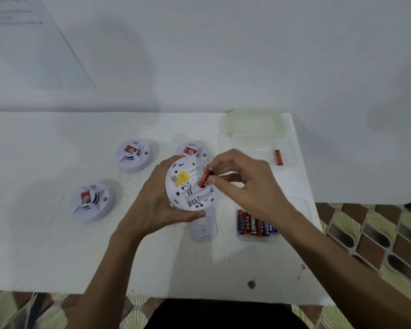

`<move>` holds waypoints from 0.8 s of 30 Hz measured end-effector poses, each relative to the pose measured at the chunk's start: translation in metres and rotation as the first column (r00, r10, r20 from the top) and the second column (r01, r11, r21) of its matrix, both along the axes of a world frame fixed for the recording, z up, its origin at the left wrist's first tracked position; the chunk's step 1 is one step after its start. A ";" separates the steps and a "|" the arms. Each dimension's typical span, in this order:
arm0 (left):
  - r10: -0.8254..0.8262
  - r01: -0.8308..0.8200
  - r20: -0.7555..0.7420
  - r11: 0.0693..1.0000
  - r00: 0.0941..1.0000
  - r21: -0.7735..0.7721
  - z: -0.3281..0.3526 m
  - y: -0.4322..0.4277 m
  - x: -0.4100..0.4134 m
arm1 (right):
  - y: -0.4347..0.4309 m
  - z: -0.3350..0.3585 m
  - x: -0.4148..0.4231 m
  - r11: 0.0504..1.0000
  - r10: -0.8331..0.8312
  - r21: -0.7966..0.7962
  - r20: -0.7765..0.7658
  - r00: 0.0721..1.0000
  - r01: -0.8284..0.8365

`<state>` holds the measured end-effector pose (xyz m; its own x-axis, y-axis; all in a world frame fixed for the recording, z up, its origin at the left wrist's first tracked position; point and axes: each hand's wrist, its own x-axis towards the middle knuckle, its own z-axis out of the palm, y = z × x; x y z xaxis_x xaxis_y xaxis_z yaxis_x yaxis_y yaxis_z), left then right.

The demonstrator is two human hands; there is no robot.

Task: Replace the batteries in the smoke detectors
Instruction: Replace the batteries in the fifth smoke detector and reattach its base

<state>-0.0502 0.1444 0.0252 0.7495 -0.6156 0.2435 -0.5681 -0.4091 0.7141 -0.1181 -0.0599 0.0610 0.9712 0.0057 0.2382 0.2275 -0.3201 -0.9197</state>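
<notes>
The right hand (242, 184) pinches a small red cylindrical battery (204, 178) between thumb and curled fingertips, right at the right-hand edge of the open back of a round white plastic smoke detector (185, 186). The battery's long axis runs steeply, upper right to lower left, with the empty bay just below and left of it. The left hand (152, 200) cups the detector from the left, fingers wrapped round its rim. A white mounting plate (203, 226) lies beneath it. Three more white smoke detectors (133, 155) (192, 150) (90, 201) sit on the white table (57, 245). One loose red battery (278, 157) lies in a clear plastic tub (233, 129). A row of red-and-blue batteries (254, 223) lies near the right wrist, perhaps five or six, as the forearm hides some.
</notes>
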 end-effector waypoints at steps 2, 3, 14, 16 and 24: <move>-0.002 0.002 0.001 1.000 1.000 -0.003 0.000 0.000 0.000 | 0.003 -0.004 0.000 0.994 0.044 -0.106 0.073 0.996 -0.036; -0.003 0.003 0.000 1.000 1.000 -0.008 0.000 0.001 0.000 | 0.003 -0.007 0.001 0.981 0.060 -0.189 0.130 0.990 -0.035; -0.002 0.001 -0.049 1.000 0.999 -0.031 -0.003 0.003 0.000 | 0.005 -0.018 0.010 0.891 0.237 -0.450 0.336 0.912 -0.065; -0.011 0.009 -0.059 1.000 0.998 -0.023 -0.006 0.004 0.001 | 0.004 -0.018 0.011 0.883 0.247 -0.464 0.327 0.912 -0.073; -0.026 0.020 -0.113 0.998 0.993 -0.054 0.001 0.003 -0.001 | -0.001 -0.015 0.017 0.828 0.333 -0.534 0.223 0.916 -0.171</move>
<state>-0.0510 0.1475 0.0262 0.7596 -0.6218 0.1908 -0.4914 -0.3565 0.7946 -0.1016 -0.0609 0.0457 0.8021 0.4359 0.4082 0.5970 -0.6037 -0.5283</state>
